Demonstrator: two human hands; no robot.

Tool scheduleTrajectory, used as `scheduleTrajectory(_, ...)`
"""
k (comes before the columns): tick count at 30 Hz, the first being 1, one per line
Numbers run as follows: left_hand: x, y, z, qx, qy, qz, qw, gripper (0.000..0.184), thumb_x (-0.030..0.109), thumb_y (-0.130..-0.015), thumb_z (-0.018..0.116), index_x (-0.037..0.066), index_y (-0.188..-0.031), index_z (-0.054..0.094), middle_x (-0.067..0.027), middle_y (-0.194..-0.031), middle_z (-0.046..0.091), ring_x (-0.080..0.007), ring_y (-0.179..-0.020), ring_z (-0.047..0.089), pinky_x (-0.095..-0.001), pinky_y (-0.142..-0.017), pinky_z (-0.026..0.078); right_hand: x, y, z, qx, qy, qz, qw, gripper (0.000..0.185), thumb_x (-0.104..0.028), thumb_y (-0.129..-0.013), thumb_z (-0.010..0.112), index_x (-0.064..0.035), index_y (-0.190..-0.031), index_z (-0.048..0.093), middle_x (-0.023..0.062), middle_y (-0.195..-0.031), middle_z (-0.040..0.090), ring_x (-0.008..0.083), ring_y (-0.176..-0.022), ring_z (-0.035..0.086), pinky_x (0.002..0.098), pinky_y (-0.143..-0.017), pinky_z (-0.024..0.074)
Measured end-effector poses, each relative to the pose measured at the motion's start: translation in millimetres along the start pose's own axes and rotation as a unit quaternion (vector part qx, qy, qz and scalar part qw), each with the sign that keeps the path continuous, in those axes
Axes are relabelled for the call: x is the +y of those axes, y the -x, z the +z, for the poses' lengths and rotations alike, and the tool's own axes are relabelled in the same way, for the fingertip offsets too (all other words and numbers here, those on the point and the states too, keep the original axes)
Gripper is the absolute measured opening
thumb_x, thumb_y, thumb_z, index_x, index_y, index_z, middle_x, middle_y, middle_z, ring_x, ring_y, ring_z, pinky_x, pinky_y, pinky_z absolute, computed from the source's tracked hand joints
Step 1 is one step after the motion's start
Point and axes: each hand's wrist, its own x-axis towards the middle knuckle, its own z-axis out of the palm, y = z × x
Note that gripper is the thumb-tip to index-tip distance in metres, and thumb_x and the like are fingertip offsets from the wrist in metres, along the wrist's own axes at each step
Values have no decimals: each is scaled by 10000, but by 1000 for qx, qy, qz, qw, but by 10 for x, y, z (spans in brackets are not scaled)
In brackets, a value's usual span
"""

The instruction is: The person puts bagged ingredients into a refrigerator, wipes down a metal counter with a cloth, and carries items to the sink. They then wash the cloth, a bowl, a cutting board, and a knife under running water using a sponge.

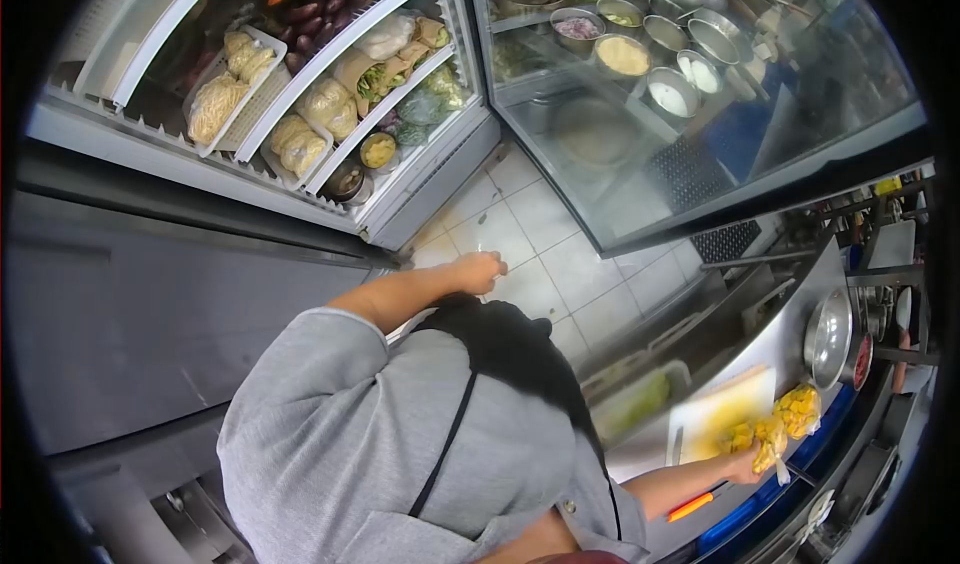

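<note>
My right hand is closed on a clear plastic bag of yellow pieces at the counter's right side. A second bag of yellow pieces lies just beyond it. Beside the hand is a white cutting board with yellow stains and some yellow pieces at its near edge. A knife with an orange handle rests close to my right forearm. My left hand is curled into a fist in front of my black apron, over the floor, with nothing visible in it.
Ahead on the left stands an open fridge, its shelves holding bagged noodles, greens and containers. Its glass door swings out to the right, with bowls showing in the glass. A metal bowl sits on the counter. White tiles cover the floor.
</note>
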Motion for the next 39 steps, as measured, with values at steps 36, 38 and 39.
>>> scheduleTrajectory(36,-1786,-488,-284,192,932,-36,306,710,309,-784,774,77,-1376,458,-109,-1348,546,-299,-1237,526,-468,-1079,402,-712,5826,876,-830,46,-154,533,725,-203,-768,757,-93,-1405,430,243,-1399,409,411,-1186,529,426,-958,475)
scheduleTrajectory(38,-1972,-539,-364,215,933,-37,287,676,245,-800,758,80,-1380,454,-107,-1356,538,-299,-1231,528,-463,-1075,408,-161,5706,731,-842,123,-162,500,668,-232,-794,728,-83,-1381,447,245,-1319,481,400,-1135,558,425,-936,479)
scheduleTrajectory(39,-2067,-574,-448,231,930,-38,285,672,223,-804,754,79,-1384,447,-109,-1360,533,-298,-1227,531,-460,-1071,414,126,5614,611,-848,171,-148,480,632,-250,-808,710,-76,-1362,460,246,-1265,526,394,-1107,572,430,-924,480)
